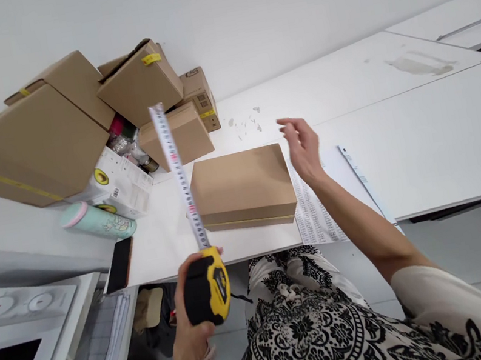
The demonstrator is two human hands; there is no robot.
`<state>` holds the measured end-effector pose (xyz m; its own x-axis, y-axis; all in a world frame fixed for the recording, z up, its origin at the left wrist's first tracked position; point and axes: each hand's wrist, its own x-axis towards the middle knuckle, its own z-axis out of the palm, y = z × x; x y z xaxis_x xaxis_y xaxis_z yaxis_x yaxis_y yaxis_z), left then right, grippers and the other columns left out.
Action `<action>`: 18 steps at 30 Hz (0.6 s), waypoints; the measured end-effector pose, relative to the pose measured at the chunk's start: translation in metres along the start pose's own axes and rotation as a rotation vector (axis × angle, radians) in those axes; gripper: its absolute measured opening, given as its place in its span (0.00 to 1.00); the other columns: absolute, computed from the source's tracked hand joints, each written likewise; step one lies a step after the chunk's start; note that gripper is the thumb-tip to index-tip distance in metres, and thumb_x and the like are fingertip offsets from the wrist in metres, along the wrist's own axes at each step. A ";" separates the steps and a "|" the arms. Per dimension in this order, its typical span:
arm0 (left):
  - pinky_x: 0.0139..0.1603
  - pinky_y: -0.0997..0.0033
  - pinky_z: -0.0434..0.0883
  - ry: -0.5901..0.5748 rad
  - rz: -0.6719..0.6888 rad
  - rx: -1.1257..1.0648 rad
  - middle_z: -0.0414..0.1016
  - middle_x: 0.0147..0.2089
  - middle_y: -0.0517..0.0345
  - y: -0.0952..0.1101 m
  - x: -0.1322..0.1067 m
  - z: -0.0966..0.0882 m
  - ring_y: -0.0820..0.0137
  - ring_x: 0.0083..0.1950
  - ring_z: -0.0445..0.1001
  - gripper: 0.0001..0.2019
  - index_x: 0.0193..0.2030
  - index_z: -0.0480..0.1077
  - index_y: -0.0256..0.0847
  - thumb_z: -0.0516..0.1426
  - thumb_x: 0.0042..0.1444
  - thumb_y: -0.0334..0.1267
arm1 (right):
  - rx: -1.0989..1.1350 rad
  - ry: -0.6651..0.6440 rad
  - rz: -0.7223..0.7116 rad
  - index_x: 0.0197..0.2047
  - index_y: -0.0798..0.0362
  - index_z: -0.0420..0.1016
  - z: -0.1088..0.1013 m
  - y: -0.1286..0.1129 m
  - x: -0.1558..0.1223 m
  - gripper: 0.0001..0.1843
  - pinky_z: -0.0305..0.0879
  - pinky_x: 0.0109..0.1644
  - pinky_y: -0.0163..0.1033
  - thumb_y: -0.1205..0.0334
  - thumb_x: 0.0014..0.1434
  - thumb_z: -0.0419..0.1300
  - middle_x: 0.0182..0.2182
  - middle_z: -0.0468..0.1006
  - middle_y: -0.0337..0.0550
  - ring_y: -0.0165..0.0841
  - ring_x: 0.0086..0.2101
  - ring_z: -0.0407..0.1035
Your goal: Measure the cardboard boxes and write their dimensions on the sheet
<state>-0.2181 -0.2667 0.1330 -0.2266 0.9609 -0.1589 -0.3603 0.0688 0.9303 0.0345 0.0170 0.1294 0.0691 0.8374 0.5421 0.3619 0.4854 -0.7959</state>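
Observation:
My left hand (192,329) is wrapped round a yellow and black tape measure (207,287) in front of the table's edge. Its extended blade (181,180) stretches forward, passing by the left end of a closed cardboard box (241,183). That box lies on the white table, with a strip of yellow tape low on its near side. Beyond the box's right end, my right hand (304,148) hovers with loosely bent fingers and nothing in it. Beneath that hand and forearm are printed sheets (317,210), partly covered by the arm.
Several cardboard boxes (142,86) are piled against the wall at the back left. Near them lie a mint-green bottle (100,220), a white carton with avocado pictures (123,181) and a dark phone (119,263). A white appliance with dials (16,303) stands at lower left.

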 end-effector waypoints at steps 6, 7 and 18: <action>0.52 0.57 0.77 0.176 0.296 -0.048 0.77 0.57 0.46 -0.020 0.056 -0.032 0.46 0.62 0.72 0.38 0.53 0.76 0.47 0.74 0.31 0.55 | 0.208 0.128 0.336 0.51 0.50 0.77 -0.028 0.026 -0.110 0.24 0.73 0.52 0.52 0.43 0.69 0.50 0.51 0.80 0.51 0.41 0.49 0.75; 0.52 0.57 0.77 0.180 0.298 -0.074 0.78 0.56 0.46 -0.024 0.068 -0.035 0.47 0.60 0.74 0.39 0.52 0.77 0.45 0.74 0.30 0.56 | 0.221 0.078 0.392 0.52 0.49 0.78 -0.028 0.028 -0.126 0.25 0.73 0.54 0.54 0.42 0.69 0.50 0.52 0.80 0.51 0.42 0.51 0.74; 0.58 0.38 0.71 0.164 0.568 -0.171 0.79 0.53 0.52 0.021 0.091 -0.028 0.46 0.55 0.75 0.27 0.44 0.79 0.45 0.64 0.41 0.60 | 0.143 -0.198 0.167 0.66 0.36 0.69 -0.053 -0.033 -0.118 0.29 0.72 0.54 0.53 0.39 0.65 0.55 0.67 0.66 0.45 0.45 0.58 0.66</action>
<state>-0.2714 -0.1851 0.1289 -0.5567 0.7805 0.2844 -0.2797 -0.4985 0.8206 0.0639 -0.1115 0.1063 -0.0713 0.9346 0.3485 0.2248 0.3554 -0.9073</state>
